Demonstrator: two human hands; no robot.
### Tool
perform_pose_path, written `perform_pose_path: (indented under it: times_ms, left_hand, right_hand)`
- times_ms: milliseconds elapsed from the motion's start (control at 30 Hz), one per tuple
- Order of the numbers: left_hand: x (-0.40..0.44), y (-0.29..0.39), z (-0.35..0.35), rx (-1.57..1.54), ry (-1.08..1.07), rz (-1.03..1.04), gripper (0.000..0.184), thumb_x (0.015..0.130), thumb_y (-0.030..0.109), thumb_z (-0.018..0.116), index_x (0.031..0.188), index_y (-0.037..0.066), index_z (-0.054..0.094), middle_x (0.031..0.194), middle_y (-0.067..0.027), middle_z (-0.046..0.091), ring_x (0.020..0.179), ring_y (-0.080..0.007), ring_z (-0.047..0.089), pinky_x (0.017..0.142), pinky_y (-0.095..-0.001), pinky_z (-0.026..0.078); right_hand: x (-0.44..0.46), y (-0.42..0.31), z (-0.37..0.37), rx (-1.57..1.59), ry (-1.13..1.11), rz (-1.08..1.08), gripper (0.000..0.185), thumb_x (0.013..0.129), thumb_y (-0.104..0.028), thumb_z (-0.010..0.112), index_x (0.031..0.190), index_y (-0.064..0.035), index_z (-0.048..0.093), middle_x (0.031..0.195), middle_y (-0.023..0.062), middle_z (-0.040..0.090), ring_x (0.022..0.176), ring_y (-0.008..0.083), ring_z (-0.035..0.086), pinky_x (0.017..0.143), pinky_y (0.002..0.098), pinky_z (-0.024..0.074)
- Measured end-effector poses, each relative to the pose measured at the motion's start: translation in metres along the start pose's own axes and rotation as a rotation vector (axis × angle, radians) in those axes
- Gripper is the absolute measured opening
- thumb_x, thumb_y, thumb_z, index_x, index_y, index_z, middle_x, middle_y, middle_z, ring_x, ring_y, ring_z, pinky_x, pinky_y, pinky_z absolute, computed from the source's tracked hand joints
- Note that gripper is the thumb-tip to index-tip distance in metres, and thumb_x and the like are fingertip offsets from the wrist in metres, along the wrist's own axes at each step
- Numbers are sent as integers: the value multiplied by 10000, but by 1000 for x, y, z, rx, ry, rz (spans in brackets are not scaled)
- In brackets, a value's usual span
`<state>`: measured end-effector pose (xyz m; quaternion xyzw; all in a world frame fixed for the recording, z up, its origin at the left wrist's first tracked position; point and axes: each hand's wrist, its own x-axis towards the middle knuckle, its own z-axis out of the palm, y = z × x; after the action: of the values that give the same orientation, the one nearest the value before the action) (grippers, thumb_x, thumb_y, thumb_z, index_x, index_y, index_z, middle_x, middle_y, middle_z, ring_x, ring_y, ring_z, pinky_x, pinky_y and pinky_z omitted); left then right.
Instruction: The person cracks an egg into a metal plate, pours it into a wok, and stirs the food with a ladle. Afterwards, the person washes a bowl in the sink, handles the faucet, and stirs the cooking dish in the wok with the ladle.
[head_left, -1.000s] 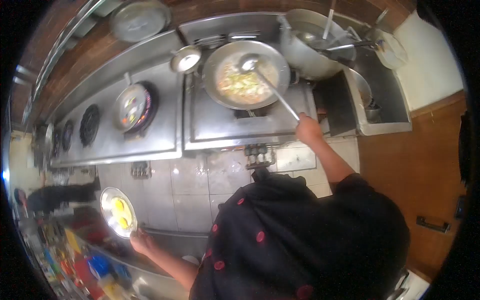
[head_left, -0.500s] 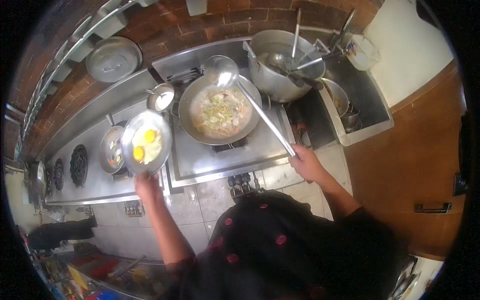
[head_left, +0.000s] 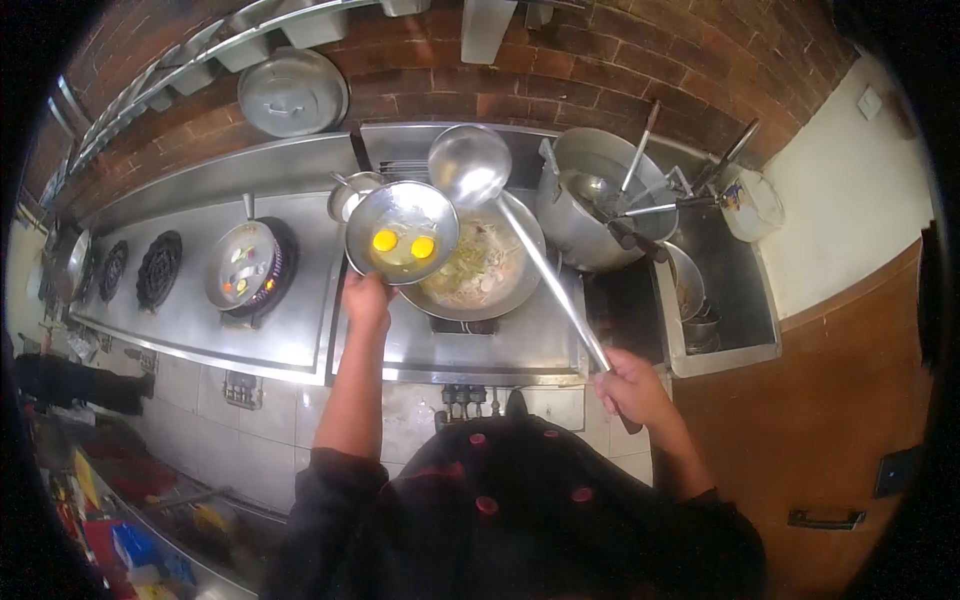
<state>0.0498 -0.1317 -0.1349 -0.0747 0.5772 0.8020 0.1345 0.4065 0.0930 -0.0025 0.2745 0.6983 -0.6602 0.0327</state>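
Note:
My left hand (head_left: 368,300) is closed on the near rim of a metal bowl (head_left: 402,265) with two yellow yolks in clear egg white. This bowl hangs over the left side of a wide pan (head_left: 525,290) on the stove, which holds a pale mix with green and orange pieces. My right hand (head_left: 632,388) is wrapped round the handle of a long ladle (head_left: 555,285). The ladle's round head is raised above the pan's back edge, just right of the bowl. Behind the bowl sits a small pan (head_left: 343,205) with something white in it, partly hidden.
On the left burner a frying pan (head_left: 222,258) holds small colourful pieces. A large pot (head_left: 560,225) with several utensils stands right of the wide pan. A round lid (head_left: 292,92) leans on the brick wall. At the far left, a person's dark-clothed legs (head_left: 85,385) show.
My left hand has brought the egg bowl up from the lower left to over the wide pan. The ladle has been lifted out of the food. The view has shifted.

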Motion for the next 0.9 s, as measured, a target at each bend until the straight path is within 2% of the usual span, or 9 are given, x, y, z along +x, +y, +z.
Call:
perform_pose_path:
  times_ms: [100, 200, 300, 400, 500, 600, 700, 800, 900]
  left_hand:
    - [4, -16, 5, 22, 20, 24, 271, 816, -1, 488, 1085, 21, 518, 918, -113, 610, 671, -184, 603, 530, -293, 507]
    - [-13, -4, 27, -8, 68, 31, 272, 818, -2, 491, 1089, -3, 514, 925, -123, 610, 687, -196, 611, 534, -302, 514]
    - [-5, -21, 27, 11, 19, 91, 271, 812, -6, 492, 1083, -22, 507, 911, -129, 608, 673, -200, 610, 519, -303, 506]
    - [-11, -27, 31, -2, 55, 97, 244, 810, -6, 490, 1053, -25, 512, 879, -125, 607, 648, -191, 602, 502, -295, 494]
    - [-9, -30, 35, -2, 121, 95, 216, 810, 0, 492, 1023, -15, 524, 847, -113, 607, 618, -176, 591, 494, -284, 482]
    - [-32, -21, 46, 58, 170, 57, 201, 808, 7, 497, 1005, -10, 536, 817, -103, 607, 596, -162, 581, 487, -275, 471]
    - [-31, -22, 51, 1, 106, 68, 155, 829, 27, 504, 977, 1, 542, 795, -85, 587, 603, -168, 574, 492, -302, 470]
    - [-32, -14, 51, -7, 161, 80, 135, 841, 46, 517, 965, 7, 555, 772, -73, 582, 591, -159, 561, 495, -291, 465]
    - [-24, -29, 45, 52, 104, 105, 191, 818, 25, 508, 999, -5, 562, 785, -85, 599, 589, -145, 574, 474, -281, 473]
  right_hand:
    - [-7, -10, -15, -199, -111, -37, 381, 870, -29, 509, 1251, -19, 507, 651, 7, 506, 481, 59, 448, 452, 221, 374]
    - [-18, -29, -21, -442, -71, -39, 404, 864, -72, 539, 1266, -45, 509, 675, 19, 530, 529, 92, 496, 499, 260, 408]
    - [-8, -21, -31, -638, -48, -239, 356, 854, -155, 553, 1201, -74, 544, 716, 94, 585, 627, 210, 582, 610, 347, 466]
    - [0, -25, -26, -692, -41, -179, 361, 852, -180, 550, 1200, -86, 539, 737, 158, 597, 660, 299, 615, 637, 402, 481]
    - [-3, -32, -29, -762, -1, -234, 366, 856, -195, 543, 1207, -91, 531, 749, 181, 610, 680, 346, 620, 641, 422, 483]
    - [10, -17, -35, -777, 44, -282, 347, 858, -197, 543, 1186, -87, 535, 739, 167, 615, 646, 322, 619, 629, 413, 484]
    - [12, -39, -26, -697, -72, -36, 340, 861, -206, 543, 1175, -79, 537, 724, 150, 617, 615, 293, 617, 602, 409, 485]
    - [7, -32, -48, -642, -114, -296, 322, 873, -221, 536, 1157, -70, 536, 690, 122, 605, 574, 240, 602, 557, 398, 478]
    - [9, -59, -32, -695, -52, -14, 346, 871, -136, 536, 1214, -93, 550, 637, 64, 541, 548, 138, 540, 528, 309, 449]
